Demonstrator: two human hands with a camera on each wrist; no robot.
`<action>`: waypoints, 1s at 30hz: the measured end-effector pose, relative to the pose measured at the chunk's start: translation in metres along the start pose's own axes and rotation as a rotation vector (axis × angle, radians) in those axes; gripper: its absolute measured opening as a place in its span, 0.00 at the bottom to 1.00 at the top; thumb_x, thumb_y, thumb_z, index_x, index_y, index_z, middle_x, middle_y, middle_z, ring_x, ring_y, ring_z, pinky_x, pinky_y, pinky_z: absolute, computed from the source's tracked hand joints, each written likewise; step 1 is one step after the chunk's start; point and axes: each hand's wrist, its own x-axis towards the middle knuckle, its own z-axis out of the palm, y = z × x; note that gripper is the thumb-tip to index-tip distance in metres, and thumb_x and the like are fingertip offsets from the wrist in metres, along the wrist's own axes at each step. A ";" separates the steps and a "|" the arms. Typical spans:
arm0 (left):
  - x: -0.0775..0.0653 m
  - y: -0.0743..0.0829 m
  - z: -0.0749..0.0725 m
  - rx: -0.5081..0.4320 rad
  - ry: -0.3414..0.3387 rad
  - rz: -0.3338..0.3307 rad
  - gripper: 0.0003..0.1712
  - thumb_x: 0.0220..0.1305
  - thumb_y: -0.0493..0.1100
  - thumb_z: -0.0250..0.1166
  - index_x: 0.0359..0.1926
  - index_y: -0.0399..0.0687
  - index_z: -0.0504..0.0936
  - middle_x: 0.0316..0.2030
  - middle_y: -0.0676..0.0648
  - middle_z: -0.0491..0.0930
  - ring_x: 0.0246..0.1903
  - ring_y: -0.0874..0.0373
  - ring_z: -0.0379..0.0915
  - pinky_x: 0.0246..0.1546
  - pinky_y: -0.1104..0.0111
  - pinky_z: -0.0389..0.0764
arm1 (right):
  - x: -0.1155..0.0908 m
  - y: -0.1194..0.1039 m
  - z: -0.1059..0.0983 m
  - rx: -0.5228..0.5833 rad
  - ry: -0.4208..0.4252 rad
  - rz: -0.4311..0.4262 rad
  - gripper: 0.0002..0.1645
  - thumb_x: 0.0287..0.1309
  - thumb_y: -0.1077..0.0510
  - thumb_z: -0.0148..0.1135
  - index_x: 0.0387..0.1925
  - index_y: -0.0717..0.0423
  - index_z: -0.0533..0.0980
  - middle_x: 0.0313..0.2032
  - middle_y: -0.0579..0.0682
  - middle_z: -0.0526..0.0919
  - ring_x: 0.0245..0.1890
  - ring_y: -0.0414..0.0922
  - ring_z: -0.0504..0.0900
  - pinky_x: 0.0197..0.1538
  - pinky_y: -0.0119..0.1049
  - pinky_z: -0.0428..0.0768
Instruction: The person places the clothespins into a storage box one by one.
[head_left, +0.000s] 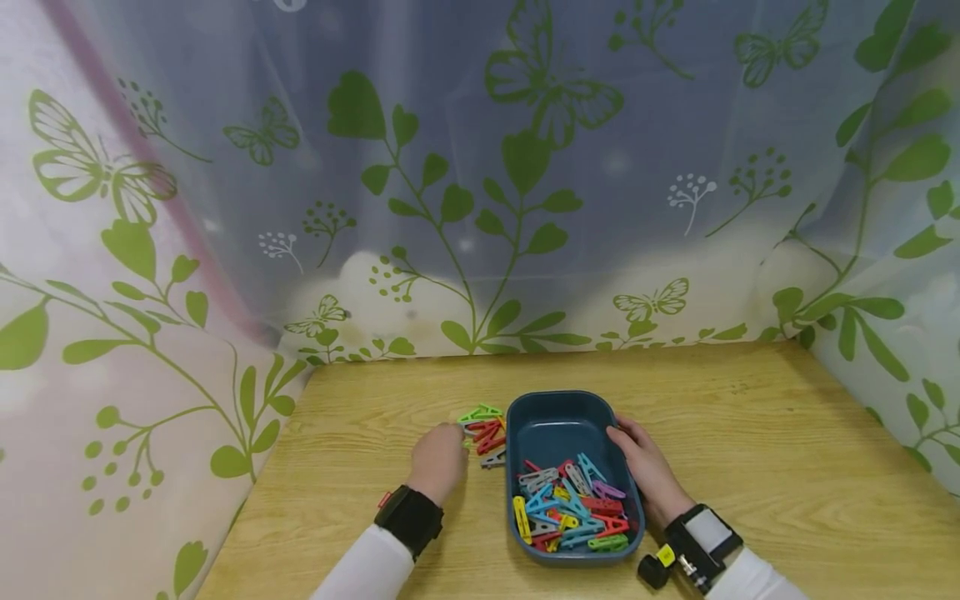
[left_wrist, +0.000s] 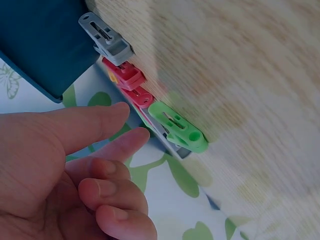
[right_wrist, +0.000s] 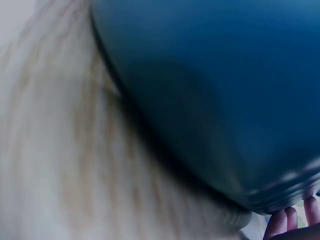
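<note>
A dark blue plastic basin (head_left: 562,404) stands on the table, its near half filled with many coloured clothespins (head_left: 573,504). My right hand (head_left: 652,471) holds the basin's right side, thumb at the rim. The right wrist view shows mostly the basin's outer wall (right_wrist: 215,100), with a few fingertips (right_wrist: 287,220) at its edge. My left hand (head_left: 437,462) is by a small pile of clothespins (head_left: 487,437) left of the basin. In the left wrist view, its thumb and forefinger stand apart with nothing between them, near a green clothespin (left_wrist: 177,125) and a grey clothespin (left_wrist: 106,39).
The wooden table (head_left: 765,450) reaches back to a hanging curtain (head_left: 450,192) printed with leaves and butterflies, which also closes both sides. Wrist straps with devices (head_left: 701,542) sit on both forearms.
</note>
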 end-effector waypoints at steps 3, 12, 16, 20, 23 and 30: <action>0.001 0.001 0.000 0.015 -0.005 0.008 0.06 0.60 0.35 0.73 0.29 0.42 0.84 0.28 0.44 0.83 0.27 0.50 0.82 0.25 0.59 0.81 | 0.000 0.001 0.000 0.001 0.002 0.000 0.40 0.79 0.42 0.48 0.80 0.57 0.51 0.75 0.64 0.61 0.70 0.58 0.68 0.64 0.43 0.73; 0.003 0.002 0.002 0.039 -0.012 0.010 0.07 0.60 0.35 0.73 0.28 0.41 0.83 0.29 0.43 0.83 0.28 0.49 0.83 0.24 0.58 0.82 | -0.001 -0.001 0.001 0.006 -0.003 0.021 0.40 0.79 0.41 0.48 0.80 0.55 0.51 0.76 0.63 0.60 0.72 0.59 0.67 0.71 0.52 0.68; 0.004 0.003 0.003 0.045 -0.018 -0.002 0.06 0.60 0.35 0.73 0.29 0.40 0.84 0.30 0.42 0.84 0.29 0.49 0.83 0.25 0.58 0.83 | 0.000 -0.002 0.001 0.007 -0.002 0.016 0.40 0.79 0.42 0.48 0.80 0.56 0.51 0.75 0.63 0.61 0.71 0.59 0.67 0.69 0.51 0.70; 0.004 0.004 0.003 0.056 -0.015 -0.006 0.04 0.60 0.34 0.72 0.30 0.40 0.84 0.31 0.42 0.84 0.29 0.49 0.84 0.26 0.57 0.83 | 0.001 -0.002 0.000 0.019 -0.001 0.015 0.39 0.79 0.42 0.48 0.80 0.55 0.51 0.75 0.63 0.62 0.70 0.58 0.68 0.66 0.46 0.73; 0.004 0.005 0.003 0.059 -0.013 -0.006 0.04 0.61 0.32 0.70 0.30 0.40 0.85 0.31 0.41 0.85 0.30 0.48 0.84 0.26 0.57 0.83 | 0.001 -0.001 0.000 0.022 -0.002 0.013 0.39 0.79 0.43 0.48 0.80 0.56 0.51 0.75 0.63 0.62 0.70 0.58 0.69 0.64 0.44 0.74; 0.005 0.007 0.004 0.072 -0.015 0.002 0.08 0.65 0.29 0.65 0.28 0.40 0.84 0.30 0.41 0.85 0.30 0.48 0.84 0.26 0.56 0.84 | 0.000 -0.002 0.001 0.010 0.002 0.014 0.39 0.79 0.42 0.48 0.79 0.56 0.52 0.74 0.63 0.62 0.70 0.58 0.69 0.66 0.47 0.72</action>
